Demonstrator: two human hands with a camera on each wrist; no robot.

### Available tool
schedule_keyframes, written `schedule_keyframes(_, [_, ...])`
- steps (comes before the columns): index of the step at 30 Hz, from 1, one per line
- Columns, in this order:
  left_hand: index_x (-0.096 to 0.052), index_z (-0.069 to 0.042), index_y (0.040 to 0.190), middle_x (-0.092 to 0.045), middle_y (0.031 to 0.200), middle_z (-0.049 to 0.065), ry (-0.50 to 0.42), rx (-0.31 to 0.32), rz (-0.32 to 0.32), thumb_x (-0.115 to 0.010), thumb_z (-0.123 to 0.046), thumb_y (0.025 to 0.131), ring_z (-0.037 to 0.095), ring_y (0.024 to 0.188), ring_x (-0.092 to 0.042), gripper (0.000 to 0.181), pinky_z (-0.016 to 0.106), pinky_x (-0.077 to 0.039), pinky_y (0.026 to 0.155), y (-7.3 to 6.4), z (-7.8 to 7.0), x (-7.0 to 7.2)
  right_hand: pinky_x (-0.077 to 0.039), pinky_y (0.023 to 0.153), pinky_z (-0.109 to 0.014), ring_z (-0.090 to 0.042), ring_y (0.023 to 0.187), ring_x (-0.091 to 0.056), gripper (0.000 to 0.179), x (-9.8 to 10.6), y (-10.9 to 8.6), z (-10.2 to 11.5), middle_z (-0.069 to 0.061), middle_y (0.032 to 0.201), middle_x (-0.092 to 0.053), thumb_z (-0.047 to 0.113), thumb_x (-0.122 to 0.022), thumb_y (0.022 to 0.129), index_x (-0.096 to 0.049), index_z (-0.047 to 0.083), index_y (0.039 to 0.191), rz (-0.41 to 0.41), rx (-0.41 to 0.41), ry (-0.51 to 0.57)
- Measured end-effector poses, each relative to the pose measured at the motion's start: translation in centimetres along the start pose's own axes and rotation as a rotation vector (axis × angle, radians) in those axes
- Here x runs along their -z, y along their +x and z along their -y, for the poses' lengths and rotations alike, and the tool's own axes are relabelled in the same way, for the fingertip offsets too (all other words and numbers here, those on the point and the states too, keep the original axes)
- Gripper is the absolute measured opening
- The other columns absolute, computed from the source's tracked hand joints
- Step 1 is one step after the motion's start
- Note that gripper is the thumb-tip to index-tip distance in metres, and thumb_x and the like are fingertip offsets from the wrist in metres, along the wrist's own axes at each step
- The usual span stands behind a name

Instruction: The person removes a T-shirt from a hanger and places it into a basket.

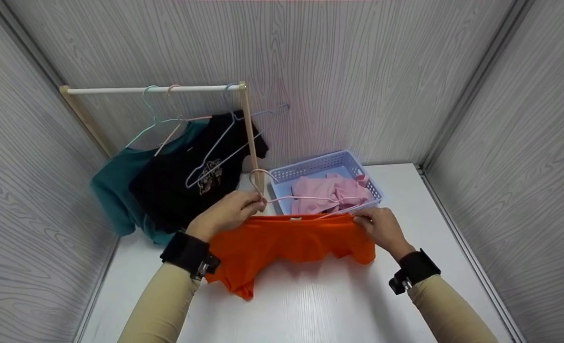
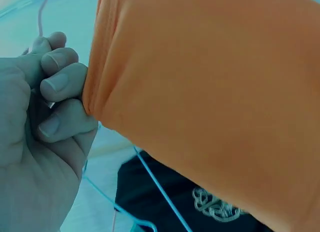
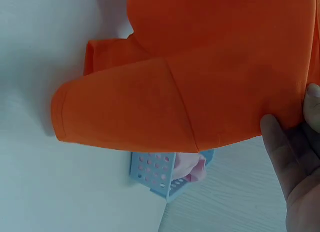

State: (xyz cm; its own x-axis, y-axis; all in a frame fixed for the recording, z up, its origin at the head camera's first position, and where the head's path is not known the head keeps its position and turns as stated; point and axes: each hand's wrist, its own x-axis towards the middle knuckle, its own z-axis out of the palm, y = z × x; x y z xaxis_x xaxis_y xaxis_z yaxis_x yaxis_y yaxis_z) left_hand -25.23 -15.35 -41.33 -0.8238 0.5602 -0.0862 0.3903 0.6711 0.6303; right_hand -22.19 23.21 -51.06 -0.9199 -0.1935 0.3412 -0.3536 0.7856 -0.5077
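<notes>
My left hand [image 1: 227,213] grips a pale pink wire hanger [image 1: 301,197] near its neck, with the hook standing up above the fingers. An orange T-shirt [image 1: 286,238] hangs below and between both hands, its upper edge stretched nearly level. In the left wrist view the curled left fingers [image 2: 65,84] lie against the edge of the orange cloth. My right hand [image 1: 382,229] pinches the shirt's upper right edge between thumb and fingers, as the right wrist view also shows. One hanger arm reaches right above the shirt's edge; its lower bar runs down to the cloth.
A clothes rack [image 1: 115,90] at the back left carries a teal shirt [image 1: 115,190], a black printed shirt [image 1: 167,186] and a bluish hanger [image 1: 215,145]. Behind the orange shirt, a lilac perforated basket [image 1: 310,164] holds pink cloth [image 1: 315,193]. Grey wood-grain panels enclose the white table.
</notes>
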Motion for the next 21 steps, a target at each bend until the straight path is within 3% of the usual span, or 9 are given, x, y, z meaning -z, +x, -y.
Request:
schedule_keyframes(5, [-0.064,-0.019,0.110,-0.064,0.093,0.000,0.015,0.081,0.008,-0.047,-0.033,0.103,0.018,0.080,-0.057,0.023,0.030,-0.052,0.075,1.1,-1.5,-1.0,-0.053,0.070,-0.033,-0.015,0.071,-0.060,0.005,-1.8,-0.2,1.8,-0.002,0.078,-0.069,0.009,-0.069,0.090,-0.073,0.008,0.092,-0.040,0.032,0.072])
schedule_keyframes(11, [-0.066,-0.017,0.110,-0.067,0.091,0.000,0.019,0.012,-0.001,-0.049,-0.031,0.102,0.014,0.073,-0.060,0.023,0.027,-0.055,0.069,2.5,-3.0,-1.7,-0.051,0.069,-0.027,-0.012,0.072,-0.058,0.008,-4.0,0.2,3.9,-0.002,0.079,-0.066,0.004,-0.062,0.093,-0.068,0.009,0.097,0.024,0.010,0.244])
schedule_keyframes(16, [-0.065,-0.018,0.112,-0.064,0.083,0.001,-0.026,-0.018,0.002,-0.051,-0.031,0.102,0.016,0.065,-0.064,0.022,0.026,-0.056,0.064,3.8,-4.1,-2.3,-0.055,0.074,-0.026,-0.012,0.078,-0.061,0.013,-5.6,0.4,5.8,0.000,0.090,-0.071,0.010,-0.061,0.095,-0.070,0.012,0.105,0.128,0.000,0.278])
schedule_keyframes(21, [-0.063,-0.019,0.109,-0.058,0.073,0.002,0.006,-0.033,-0.021,-0.050,-0.035,0.102,0.016,0.058,-0.061,0.023,0.025,-0.051,0.058,5.0,-4.8,-2.7,-0.056,0.084,-0.031,-0.013,0.089,-0.066,0.017,-7.1,0.3,7.4,-0.002,0.102,-0.073,0.013,-0.059,0.096,-0.071,0.011,0.110,0.229,0.054,0.279])
